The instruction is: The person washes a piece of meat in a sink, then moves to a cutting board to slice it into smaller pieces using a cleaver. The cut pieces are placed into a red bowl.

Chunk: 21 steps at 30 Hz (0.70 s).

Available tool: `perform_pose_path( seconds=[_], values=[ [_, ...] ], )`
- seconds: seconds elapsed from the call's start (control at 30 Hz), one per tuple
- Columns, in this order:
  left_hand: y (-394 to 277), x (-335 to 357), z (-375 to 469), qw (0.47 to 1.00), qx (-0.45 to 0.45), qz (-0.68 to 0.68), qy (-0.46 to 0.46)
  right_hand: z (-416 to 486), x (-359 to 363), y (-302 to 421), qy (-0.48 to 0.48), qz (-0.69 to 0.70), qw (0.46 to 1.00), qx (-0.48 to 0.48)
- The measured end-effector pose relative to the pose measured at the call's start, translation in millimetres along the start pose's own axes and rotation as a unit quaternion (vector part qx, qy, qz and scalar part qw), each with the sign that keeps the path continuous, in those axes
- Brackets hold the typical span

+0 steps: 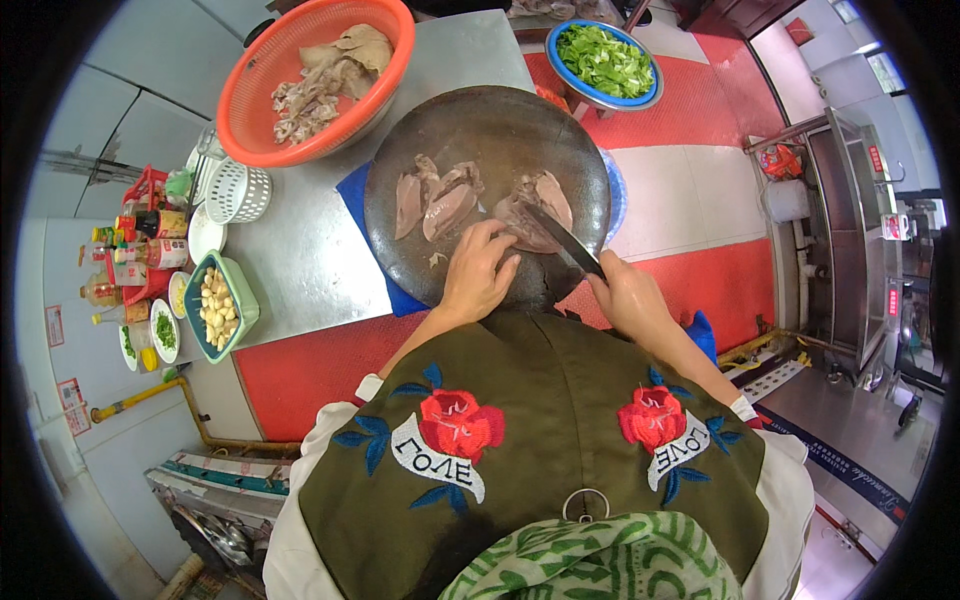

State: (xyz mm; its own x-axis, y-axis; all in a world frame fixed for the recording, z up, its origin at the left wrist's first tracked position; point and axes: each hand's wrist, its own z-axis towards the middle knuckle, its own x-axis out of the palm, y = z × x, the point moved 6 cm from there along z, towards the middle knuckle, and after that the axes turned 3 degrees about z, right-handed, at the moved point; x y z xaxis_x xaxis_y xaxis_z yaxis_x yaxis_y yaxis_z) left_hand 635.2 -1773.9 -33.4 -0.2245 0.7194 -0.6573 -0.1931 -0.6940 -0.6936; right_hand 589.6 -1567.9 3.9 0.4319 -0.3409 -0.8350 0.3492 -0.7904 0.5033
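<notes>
A round, dark chopping block [487, 127] lies before me. My right hand [634, 292] is closed around the handle of a kitchen knife [566, 240], whose blade rests at a piece of cooked meat [529, 214] on the right part of the block. Beside that piece, on its left, is my left hand [480, 270], fingers bent and slightly apart; whether its fingertips touch the meat, I cannot tell. Further left on the block lie more meat pieces [452, 201], with a small scrap [437, 259] below them. The cutting edge is partly hidden by the meat.
An orange colander [240, 97] holding meat stands at the upper left. Down the left are a white basket [238, 193], a green tub [251, 300] of garlic cloves, small plates and sauce bottles. A blue-rimmed basin [551, 49] of cut greens stands beyond the block, upper right.
</notes>
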Motion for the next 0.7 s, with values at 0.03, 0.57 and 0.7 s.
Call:
perform_pose_path(
  seconds=[0.03,0.57,0.7],
  values=[
    [1.0,0.8,-1.5,1.000,-0.002,-0.007,-0.001,-1.5,1.4,-2.8,0.008,-0.011,1.000,-0.003],
    [33.5,1.6,-7.5,0.994,-0.070,-0.070,-0.051,8.4,5.4,-8.2,0.062,-0.048,0.997,-0.023],
    [41.0,-1.7,-10.6,0.990,-0.092,-0.091,-0.059,-6.5,-22.9,-14.4,0.063,-0.093,0.993,-0.021]
  ],
)
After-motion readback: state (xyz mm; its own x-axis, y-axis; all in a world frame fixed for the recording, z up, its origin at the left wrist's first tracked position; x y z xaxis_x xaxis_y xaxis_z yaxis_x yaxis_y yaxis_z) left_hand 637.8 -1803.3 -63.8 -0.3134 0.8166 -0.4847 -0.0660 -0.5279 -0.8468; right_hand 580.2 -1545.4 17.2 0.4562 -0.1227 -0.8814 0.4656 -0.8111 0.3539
